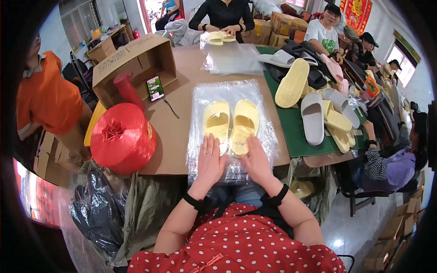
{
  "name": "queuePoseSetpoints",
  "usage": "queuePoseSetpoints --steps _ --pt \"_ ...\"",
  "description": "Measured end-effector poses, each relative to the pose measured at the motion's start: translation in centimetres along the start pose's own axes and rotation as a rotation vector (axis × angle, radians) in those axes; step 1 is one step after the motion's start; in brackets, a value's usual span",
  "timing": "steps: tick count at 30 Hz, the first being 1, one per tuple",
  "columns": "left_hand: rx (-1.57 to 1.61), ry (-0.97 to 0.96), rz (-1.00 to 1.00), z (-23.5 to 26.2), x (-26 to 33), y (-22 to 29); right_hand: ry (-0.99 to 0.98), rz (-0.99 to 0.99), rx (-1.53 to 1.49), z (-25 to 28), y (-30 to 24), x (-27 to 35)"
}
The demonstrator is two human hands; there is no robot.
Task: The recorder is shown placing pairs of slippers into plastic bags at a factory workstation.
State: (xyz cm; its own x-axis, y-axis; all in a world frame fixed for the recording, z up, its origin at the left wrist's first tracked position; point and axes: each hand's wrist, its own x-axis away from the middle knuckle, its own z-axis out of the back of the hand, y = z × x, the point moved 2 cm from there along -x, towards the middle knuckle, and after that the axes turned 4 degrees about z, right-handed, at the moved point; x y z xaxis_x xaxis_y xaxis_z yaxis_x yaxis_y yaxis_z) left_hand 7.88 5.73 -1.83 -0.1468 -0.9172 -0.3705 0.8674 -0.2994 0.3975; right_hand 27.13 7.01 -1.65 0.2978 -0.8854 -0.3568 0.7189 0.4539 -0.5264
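A pair of pale yellow, open-toed slippers (245,119) lies side by side on a stack of clear, crinkled plastic bags (268,148) at the near edge of the brown-topped desk (170,136). The left hand (210,159) and the right hand (257,159) are both unclenched, palms down with fingers stretched forward over the heel ends, one to each slipper. Small dark marks show on the right slipper's footbed, too fine to read. To the left, the tipped brown cardboard box (118,59) carries faint printed characters along its upper panel; the black phone (155,88) leaning inside has a lit screen with small, illegible text. On the far wall, a bright red poster (356,13) bears large gold characters, and a white T-shirt (321,36) has a green print
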Motion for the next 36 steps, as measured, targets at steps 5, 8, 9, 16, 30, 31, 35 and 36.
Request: queuePoseSetpoints --steps 5,8,9,16,30,31,35,36 --pt "0.061 0.099 0.327 -1.1 0.1 -1.0 0.154 -0.054 -0.047 -0.1 1.4 0.3" --pt "0.021 0.061 0.457 -0.7 -0.5 -1.3 0.129 -0.093 0.022 -0.7 1.4 0.2" --pt "0.041 0.03 0.459 -0.5 -0.7 -1.4 0.129 -0.096 0.019 -0.7 1.5 0.2" --pt "0.2 0.122 0.374 1.1 -1.8 -0.7 0.132 -0.076 -0.05 -0.5 2.2 0.0" --pt "1.918 -0.051 0.44 6.1 0.4 5.0 0.396 -0.177 -0.7 7.7 -1.0 0.3" --pt "1.975 -0.111 0.429 6.4 0.6 5.2 0.362 -0.135 -0.911 7.4 -0.9 0.2" --pt "1.946 -0.077 0.403 7.4 1.3 6.7 0.227 -0.237 -1.186 7.0 -1.2 1.1" --pt "1.946 -0.078 0.404 7.2 1.2 6.9 0.347 -0.199 -1.087 6.7 -1.5 1.1"
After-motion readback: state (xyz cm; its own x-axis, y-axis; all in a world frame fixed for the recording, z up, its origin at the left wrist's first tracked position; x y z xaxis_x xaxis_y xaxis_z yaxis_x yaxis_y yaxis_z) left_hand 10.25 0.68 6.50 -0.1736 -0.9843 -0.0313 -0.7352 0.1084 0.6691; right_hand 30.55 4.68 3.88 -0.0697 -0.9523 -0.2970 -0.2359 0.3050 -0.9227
